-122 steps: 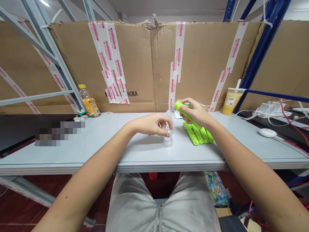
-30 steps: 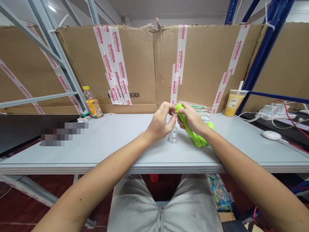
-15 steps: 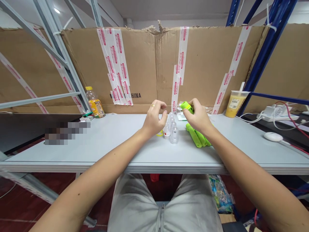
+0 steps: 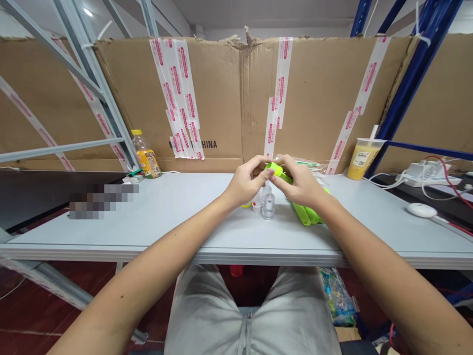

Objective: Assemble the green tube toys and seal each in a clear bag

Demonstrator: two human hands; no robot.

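Observation:
Both hands meet over the middle of the table. My right hand is closed round a bright green roll-like piece with a yellow-green end; its exact kind I cannot make out. Thumb and fingers of my left hand pinch that yellow-green end. Just below the hands stand small clear plastic bottles and a small white container with a red dot, partly hidden. A yellow ring-like piece shows beside them. Under my right wrist lie several green rolled pieces.
A drink bottle with a yellow cap stands at the back left, a cup with a straw at the back right. A white spoon-shaped object and a power strip lie right. Cardboard walls the back.
My left hand has moved right and closed on the end of the green piece. My right hand has brought that piece slightly left and down, so the hands now meet.

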